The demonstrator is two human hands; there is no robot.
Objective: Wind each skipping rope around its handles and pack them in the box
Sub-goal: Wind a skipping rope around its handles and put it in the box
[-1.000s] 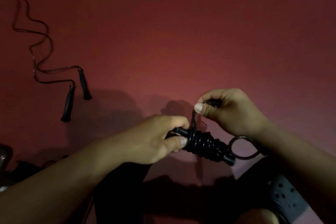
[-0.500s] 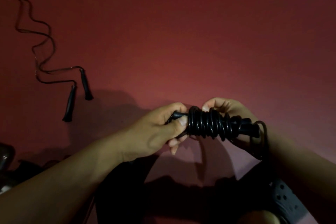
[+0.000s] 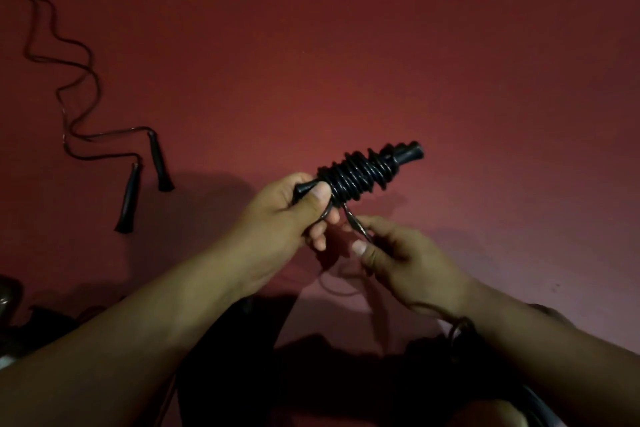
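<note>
My left hand (image 3: 277,215) grips the near end of a black skipping rope bundle (image 3: 360,173), its cord coiled tightly around the paired handles. The bundle tilts up and to the right, its far handle ends free. My right hand (image 3: 398,260) is below it and pinches the loose end of the cord (image 3: 356,224) that comes off the coils. A second skipping rope (image 3: 79,80) lies unwound on the red floor at the left, its two black handles (image 3: 145,180) side by side. No box is in view.
The red floor (image 3: 415,62) stretches across the whole view. Dark shapes lie at the lower left edge (image 3: 14,315). My dark-clothed legs (image 3: 242,374) fill the bottom middle.
The bundle has swung from level to tilted up toward the right. My right hand left the bundle's right end and dropped below it, now pinching the loose cord end.
</note>
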